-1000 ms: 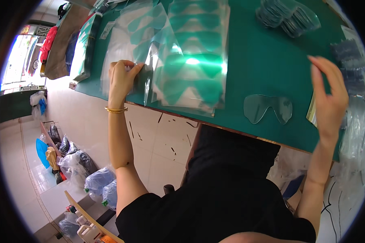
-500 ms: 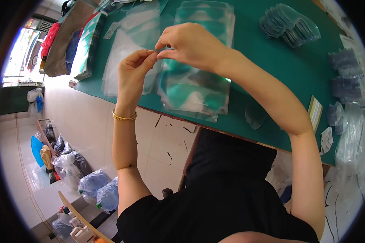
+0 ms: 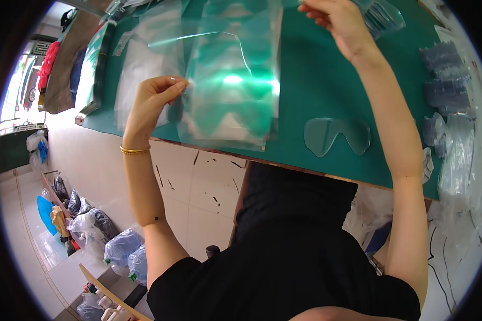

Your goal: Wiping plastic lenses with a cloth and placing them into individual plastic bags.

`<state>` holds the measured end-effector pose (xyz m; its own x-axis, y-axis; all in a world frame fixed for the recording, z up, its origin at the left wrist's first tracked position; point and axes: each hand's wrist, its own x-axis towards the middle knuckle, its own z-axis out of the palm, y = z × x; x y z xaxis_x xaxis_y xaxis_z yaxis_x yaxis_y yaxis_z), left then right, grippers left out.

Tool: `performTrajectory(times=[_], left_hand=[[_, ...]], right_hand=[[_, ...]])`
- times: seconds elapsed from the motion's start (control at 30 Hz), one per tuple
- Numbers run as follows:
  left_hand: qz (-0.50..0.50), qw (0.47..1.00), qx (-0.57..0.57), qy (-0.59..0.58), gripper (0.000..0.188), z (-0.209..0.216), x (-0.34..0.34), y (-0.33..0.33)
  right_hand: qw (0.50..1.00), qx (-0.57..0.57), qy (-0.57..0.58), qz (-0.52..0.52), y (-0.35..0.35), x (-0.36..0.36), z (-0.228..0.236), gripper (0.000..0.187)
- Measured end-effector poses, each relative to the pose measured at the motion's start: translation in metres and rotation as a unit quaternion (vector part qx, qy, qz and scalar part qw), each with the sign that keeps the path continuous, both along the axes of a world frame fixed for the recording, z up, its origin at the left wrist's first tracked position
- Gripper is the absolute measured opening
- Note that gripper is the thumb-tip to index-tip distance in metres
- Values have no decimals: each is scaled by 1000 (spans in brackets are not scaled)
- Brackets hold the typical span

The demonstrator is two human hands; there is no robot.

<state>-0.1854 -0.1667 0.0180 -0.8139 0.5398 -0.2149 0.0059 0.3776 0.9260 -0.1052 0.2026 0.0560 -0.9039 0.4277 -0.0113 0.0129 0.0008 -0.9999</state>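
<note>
Near the left edge of a stack of clear film sheets (image 3: 227,115), my left hand (image 3: 155,99) is closed in a pinch on a thin, clear plastic sheet (image 3: 211,45). The sheet's bent edge catches the light above the stack. Goggle-shaped outlines show in the stacked film. My right hand (image 3: 338,24) is at the top, to the right of the stack, its fingers curled together. What those fingertips hold, if anything, is too small to make out. A single clear goggle-lens piece (image 3: 316,137) lies on the green table (image 3: 300,91), left of my right forearm.
Several clear lens pieces (image 3: 383,18) are fanned out beyond my right hand. More stacked clear pieces (image 3: 447,93) line the right edge. Whitish film sheets (image 3: 144,69) lie at the left, beside a thick bundle of film (image 3: 93,75). Bagged items (image 3: 123,246) stand on the floor.
My hands, which were together over the film, have moved apart. The right hand went right and away from me, the left slightly nearer. The lens piece my right arm partly covered now shows fully.
</note>
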Motion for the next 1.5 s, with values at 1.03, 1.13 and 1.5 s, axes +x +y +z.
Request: performTrajectory(times=[1.03,1.13,1.5], left_hand=[[-209,944,236,-95,16,-11,192,137],[-224,945,229,-69,15,-8,190,136],[-276,933,230,-1,19,-16,199,119]], right_hand=[[974,-212,55,-62,-21,294,-56,33],[979,-188,75,-5,-14,299,-51,31],[993,-18,107,51,-8,301,-55,16]])
